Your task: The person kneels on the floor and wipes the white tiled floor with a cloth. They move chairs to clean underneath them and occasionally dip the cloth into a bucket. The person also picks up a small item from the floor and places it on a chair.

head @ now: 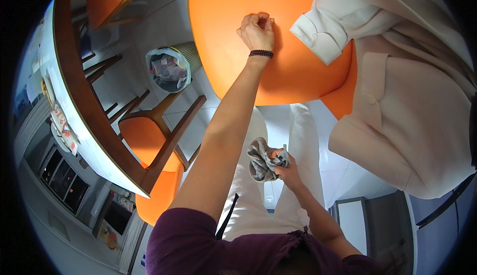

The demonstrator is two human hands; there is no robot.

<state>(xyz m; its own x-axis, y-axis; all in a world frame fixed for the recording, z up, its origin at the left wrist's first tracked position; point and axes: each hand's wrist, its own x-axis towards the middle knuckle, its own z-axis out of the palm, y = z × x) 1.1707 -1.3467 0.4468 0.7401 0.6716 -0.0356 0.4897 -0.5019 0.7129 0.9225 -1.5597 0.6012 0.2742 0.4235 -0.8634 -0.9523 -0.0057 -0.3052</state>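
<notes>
My left hand [258, 32] is over the orange chair seat [227, 51], its fingers curled in towards the thumb. No object shows in it, and a dark beaded bracelet circles the wrist. Lower down, in front of my white trousers, my right hand [288, 172] grips a bunched grey patterned cloth [262, 159]. A white shirt cuff [320, 38] rests on the right part of the seat, close to my left hand. A beige garment with a buttoned flap [402, 126] hangs over the chair's right side and hides much of its backrest.
A lined waste bin [169, 70] holding rubbish stands left of the seat. Farther left is a white-topped table [84, 126] with a brown edge, bearing packets. Another orange chair [143, 135] is beside it. A dark strap [447, 200] runs at the far right.
</notes>
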